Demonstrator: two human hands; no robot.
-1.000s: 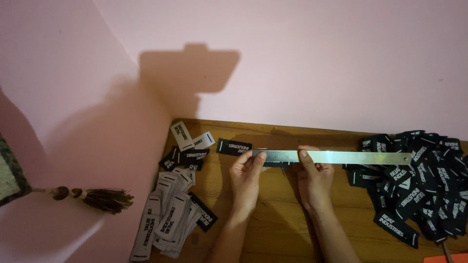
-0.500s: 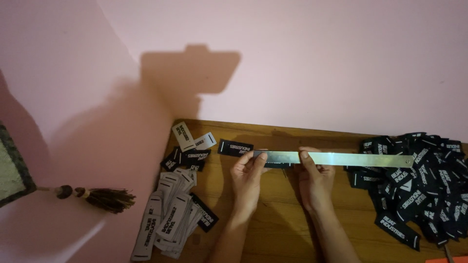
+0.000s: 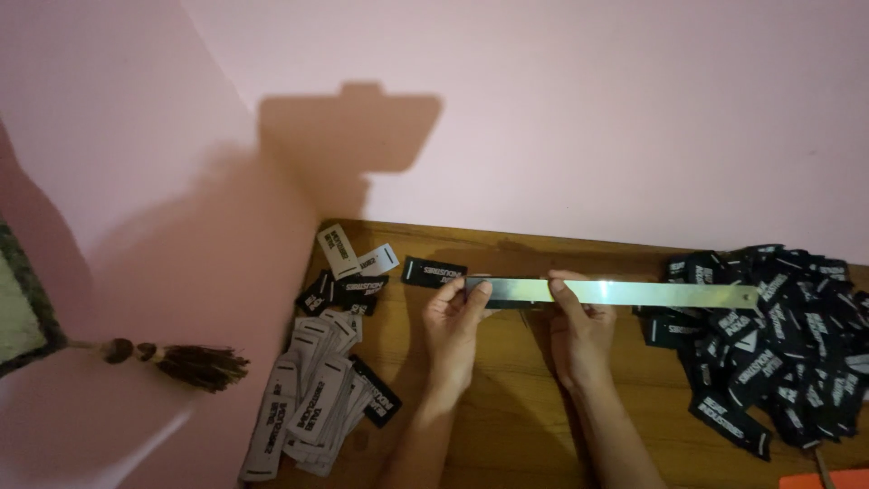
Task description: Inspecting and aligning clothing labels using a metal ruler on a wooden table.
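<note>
Both hands pinch the long metal ruler [image 3: 625,292] flat on the wooden table [image 3: 507,426], left hand [image 3: 455,319] and right hand [image 3: 579,326] closed on it, pinning a dark label beneath.

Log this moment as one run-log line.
left hand: pressing metal ruler | right hand: pressing ruler | black labels pile right | grey labels stack left | wooden table

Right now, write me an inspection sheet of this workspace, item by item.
Surface: wooden table against a pink wall.
Job's things: metal ruler lying flat across a black label.
Clutter: black label heap on the right; grey label pile on the left.
Hands: left hand and right hand pressing the ruler.
Cables: nothing seen.
Surroundings: brown tassel at far left.
</note>
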